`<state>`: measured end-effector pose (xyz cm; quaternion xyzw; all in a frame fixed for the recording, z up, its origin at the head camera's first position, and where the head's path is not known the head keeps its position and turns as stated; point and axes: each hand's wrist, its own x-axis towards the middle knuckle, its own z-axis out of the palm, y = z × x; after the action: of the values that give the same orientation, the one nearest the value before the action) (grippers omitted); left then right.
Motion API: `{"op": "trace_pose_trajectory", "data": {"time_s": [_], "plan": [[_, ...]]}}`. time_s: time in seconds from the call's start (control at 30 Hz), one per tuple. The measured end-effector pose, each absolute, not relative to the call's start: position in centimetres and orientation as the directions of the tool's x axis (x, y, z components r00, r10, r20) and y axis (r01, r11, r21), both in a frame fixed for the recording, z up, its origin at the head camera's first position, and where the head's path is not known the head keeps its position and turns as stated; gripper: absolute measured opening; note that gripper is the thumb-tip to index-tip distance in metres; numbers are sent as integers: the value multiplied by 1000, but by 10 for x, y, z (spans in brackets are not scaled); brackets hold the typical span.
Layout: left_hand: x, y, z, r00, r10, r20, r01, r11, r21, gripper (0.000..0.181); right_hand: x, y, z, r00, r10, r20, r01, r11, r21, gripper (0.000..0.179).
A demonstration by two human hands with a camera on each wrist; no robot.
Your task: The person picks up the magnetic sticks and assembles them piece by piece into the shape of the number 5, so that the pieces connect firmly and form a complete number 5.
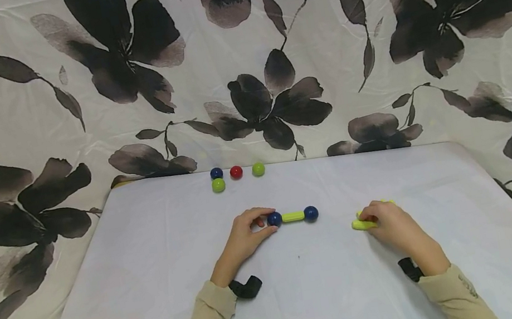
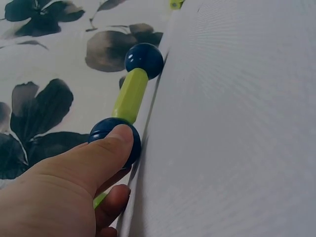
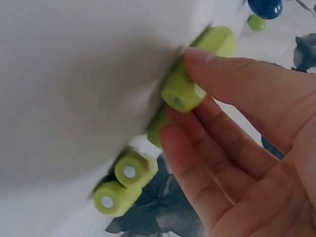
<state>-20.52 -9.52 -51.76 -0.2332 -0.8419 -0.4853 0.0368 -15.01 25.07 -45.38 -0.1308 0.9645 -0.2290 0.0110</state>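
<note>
My left hand [image 1: 245, 234] pinches a dark blue ball [image 1: 274, 219] between thumb and fingers. That ball is joined to one end of a yellow-green rod [image 1: 292, 216]; a second dark blue ball [image 1: 311, 214] caps the other end. Over on the right, my right hand [image 1: 391, 221] pinches a yellow-green rod [image 3: 180, 94], thumb on top and fingers beneath. Close around it lie several similar rods; two sit side by side, showing silvery discs in their ends, such as this rod [image 3: 129, 171]. My right hand partly hides the group in the head view.
Near the back edge of the white-covered table [image 1: 186, 318] sit a blue ball [image 1: 216, 173], a red ball [image 1: 236, 172] and two green balls, one [image 1: 218, 185] before the blue and another [image 1: 258, 169] farther right. A flower-patterned cloth [image 1: 246, 42] hangs behind.
</note>
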Motion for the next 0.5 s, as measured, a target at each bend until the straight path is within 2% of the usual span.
{"op": "trace_pose_trajectory", "data": {"time_s": [0.3,0.5], "plan": [[-204,-94,-514,-847,403,345,508,424,750,39,-148,249,-456,-964,-260,54,-254,843,-474,23],[-203,-94,-514,-853,401,334,499,442,745,38,-147,244,-456,-955,-283,86,-281,780,-559,24]]}}
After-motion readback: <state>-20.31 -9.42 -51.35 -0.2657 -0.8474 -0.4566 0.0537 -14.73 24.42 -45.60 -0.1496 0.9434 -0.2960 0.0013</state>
